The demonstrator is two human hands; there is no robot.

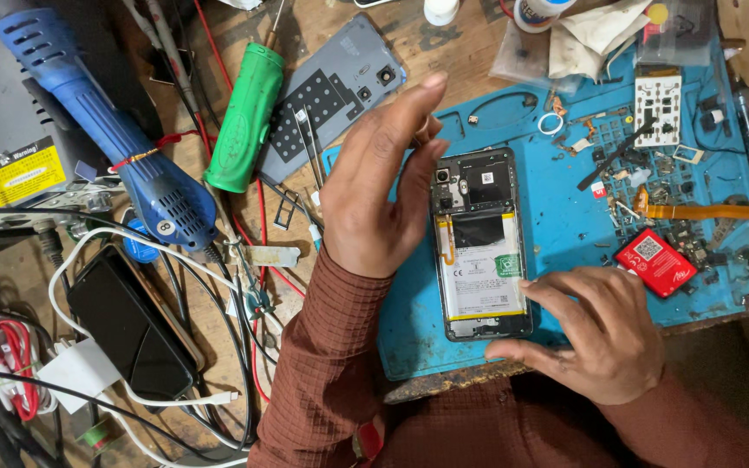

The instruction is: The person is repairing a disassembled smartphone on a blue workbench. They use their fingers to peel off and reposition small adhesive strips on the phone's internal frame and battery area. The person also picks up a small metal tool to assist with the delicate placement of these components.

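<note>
The opened phone (482, 243) lies back-up on the blue mat (565, 225), battery (481, 276) exposed. The right hand (595, 334) pins its lower corner with spread fingers, gripping nothing; the left hand (383, 186) hovers open beside the upper edge, empty. A slip could likely nudge the phone into the loose small parts (652, 186) nearby, or press the bare battery

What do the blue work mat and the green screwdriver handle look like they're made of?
The blue work mat looks like matte silicone or rubber: dull surface, moulded recesses holding small parts. The green cylindrical screwdriver handle looks like hard glossy plastic, with a bright highlight along it.
</note>
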